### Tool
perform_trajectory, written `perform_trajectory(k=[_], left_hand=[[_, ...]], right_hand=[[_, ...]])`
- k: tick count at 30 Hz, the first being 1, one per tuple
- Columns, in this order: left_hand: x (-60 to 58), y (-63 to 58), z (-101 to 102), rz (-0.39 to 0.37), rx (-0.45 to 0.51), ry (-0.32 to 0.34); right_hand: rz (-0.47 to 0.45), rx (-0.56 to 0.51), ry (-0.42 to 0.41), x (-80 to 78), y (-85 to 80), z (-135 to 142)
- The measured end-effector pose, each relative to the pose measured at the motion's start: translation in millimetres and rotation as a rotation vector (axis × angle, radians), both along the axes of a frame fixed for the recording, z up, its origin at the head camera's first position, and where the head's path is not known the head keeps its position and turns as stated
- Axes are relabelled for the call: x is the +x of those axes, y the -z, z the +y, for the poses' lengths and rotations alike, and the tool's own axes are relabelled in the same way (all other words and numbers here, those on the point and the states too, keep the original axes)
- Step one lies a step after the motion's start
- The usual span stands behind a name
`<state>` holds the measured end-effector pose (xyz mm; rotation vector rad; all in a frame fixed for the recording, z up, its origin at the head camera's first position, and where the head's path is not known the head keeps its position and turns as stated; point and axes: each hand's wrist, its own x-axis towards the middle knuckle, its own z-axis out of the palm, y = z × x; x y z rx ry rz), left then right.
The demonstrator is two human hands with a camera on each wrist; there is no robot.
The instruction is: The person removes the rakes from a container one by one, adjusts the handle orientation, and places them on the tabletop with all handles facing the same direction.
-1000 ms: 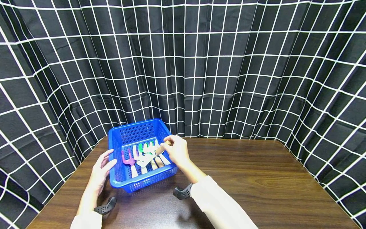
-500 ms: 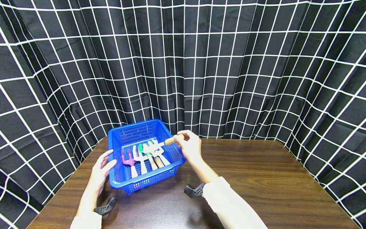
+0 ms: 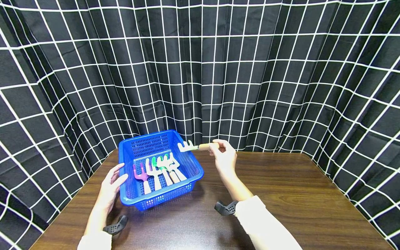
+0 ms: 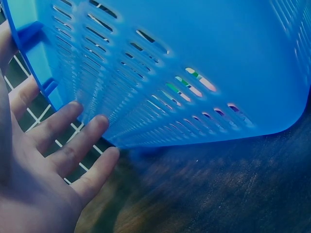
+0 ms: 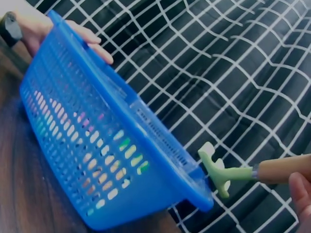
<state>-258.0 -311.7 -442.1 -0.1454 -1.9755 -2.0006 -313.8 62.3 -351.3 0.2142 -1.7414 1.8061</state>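
My right hand (image 3: 225, 157) pinches the wooden handle of a small garden hand fork (image 3: 187, 147), held level with its pale green prongs over the right rim of a blue plastic basket (image 3: 153, 198). In the right wrist view the fork's head (image 5: 221, 172) shows beside the basket's corner. My left hand (image 3: 109, 184) grips the basket's left rim, some fingers over the edge; in the left wrist view its other fingers (image 4: 80, 150) lie along the outer wall. Inside the basket lie a pink fork (image 3: 142, 176), a white fork (image 3: 155, 175) and several more forks side by side.
The basket stands at an angle on the left of a dark brown wooden table (image 3: 268, 194). A black curtain with a white grid (image 3: 237, 86) hangs behind and around the table. Each wrist carries a black mount, the right one (image 3: 225, 208) above the table.
My right hand has lifted the hand fork from among the others and carried it right, up to the basket's right rim. The left hand and the basket have hardly moved.
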Motion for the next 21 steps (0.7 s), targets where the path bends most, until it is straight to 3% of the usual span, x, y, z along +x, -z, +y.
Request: perform_trajectory(k=[6, 21], left_hand=[[0.0, 0.0, 0, 0.012, 0.012, 0.003], [1.2, -1.2, 0, 0.014, 0.011, 0.009]], right_hand=[[-0.022, 0.031, 0.096, -4.2, 12.4, 11], [-0.101, 0.103, 0.216, -18.0, 53.6, 26]])
